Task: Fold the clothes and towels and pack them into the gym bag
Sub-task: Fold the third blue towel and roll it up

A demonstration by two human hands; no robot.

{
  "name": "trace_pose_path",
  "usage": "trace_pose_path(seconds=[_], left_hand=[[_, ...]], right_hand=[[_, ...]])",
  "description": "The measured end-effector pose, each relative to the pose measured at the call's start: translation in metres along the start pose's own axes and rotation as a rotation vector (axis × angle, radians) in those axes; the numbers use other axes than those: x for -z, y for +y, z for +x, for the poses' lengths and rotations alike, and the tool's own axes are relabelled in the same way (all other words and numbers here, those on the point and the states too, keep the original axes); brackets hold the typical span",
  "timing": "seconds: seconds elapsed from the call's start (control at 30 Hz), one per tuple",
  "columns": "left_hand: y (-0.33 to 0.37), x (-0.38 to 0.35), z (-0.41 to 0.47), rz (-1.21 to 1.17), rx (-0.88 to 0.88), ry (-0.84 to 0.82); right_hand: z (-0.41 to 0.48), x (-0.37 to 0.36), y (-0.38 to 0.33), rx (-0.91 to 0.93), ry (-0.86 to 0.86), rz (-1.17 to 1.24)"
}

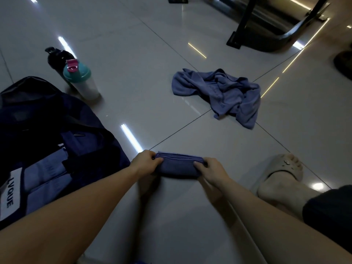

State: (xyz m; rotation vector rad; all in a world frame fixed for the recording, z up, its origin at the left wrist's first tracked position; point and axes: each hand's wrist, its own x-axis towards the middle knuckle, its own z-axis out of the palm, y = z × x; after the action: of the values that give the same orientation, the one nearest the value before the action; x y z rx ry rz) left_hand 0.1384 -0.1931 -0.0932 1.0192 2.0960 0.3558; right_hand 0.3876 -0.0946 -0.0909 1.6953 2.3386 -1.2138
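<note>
Both hands, left hand [143, 162] and right hand [210, 169], pinch the ends of a folded blue towel [179, 165] on the floor [133, 77]; navy gym bag [47, 134] lies just left; crumpled blue garment [219, 92] lies beyond, well apart; two bottles [76, 73] stand behind the bag.

Wearing beige foam slide sandal [282, 169] on foot; black fabric garment [329, 212] covering knee; left grip [145, 162], right grip [211, 169] going bare.

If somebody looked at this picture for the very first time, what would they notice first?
Probably the two hands low in the middle: the left hand and the right hand each grip one end of a small folded blue towel. After that, the crumpled blue cloth lying farther out on the right, and the dark gym bag on the left.
</note>
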Motion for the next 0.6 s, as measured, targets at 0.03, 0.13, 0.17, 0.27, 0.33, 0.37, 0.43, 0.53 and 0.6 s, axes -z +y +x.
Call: trace_pose_path(seconds=[0.03,0.13,0.17,0.27,0.33,0.37,0.43,0.53,0.6], left_hand=[[0.001,-0.001,0.001,0.028,0.011,0.005],[0.005,-0.008,0.004,0.09,0.047,0.023],[0.007,-0.01,0.004,0.106,0.061,0.039],[0.013,-0.014,0.003,0.136,0.098,0.117],[0.016,-0.017,0.002,0.142,0.104,0.164],[0.018,-0.017,0.002,0.139,0.109,0.18],[0.021,-0.016,0.0,0.106,0.134,0.194],[0.029,-0.011,-0.004,0.227,0.018,0.325],[0.029,-0.014,-0.003,0.413,-0.35,0.468]], right_hand=[[0.003,-0.001,-0.001,-0.018,0.013,0.012],[0.01,-0.008,-0.006,-0.111,0.038,0.02],[0.012,-0.01,-0.008,-0.148,0.043,0.01],[0.017,-0.017,-0.01,-0.271,0.028,-0.032],[0.019,-0.019,-0.01,-0.331,0.027,-0.067],[0.02,-0.019,-0.011,-0.355,0.033,-0.075],[0.026,-0.018,-0.012,-0.389,0.046,-0.094],[0.034,-0.015,-0.015,-0.403,0.053,-0.136],[0.035,-0.015,-0.016,-0.396,0.065,-0.168]])
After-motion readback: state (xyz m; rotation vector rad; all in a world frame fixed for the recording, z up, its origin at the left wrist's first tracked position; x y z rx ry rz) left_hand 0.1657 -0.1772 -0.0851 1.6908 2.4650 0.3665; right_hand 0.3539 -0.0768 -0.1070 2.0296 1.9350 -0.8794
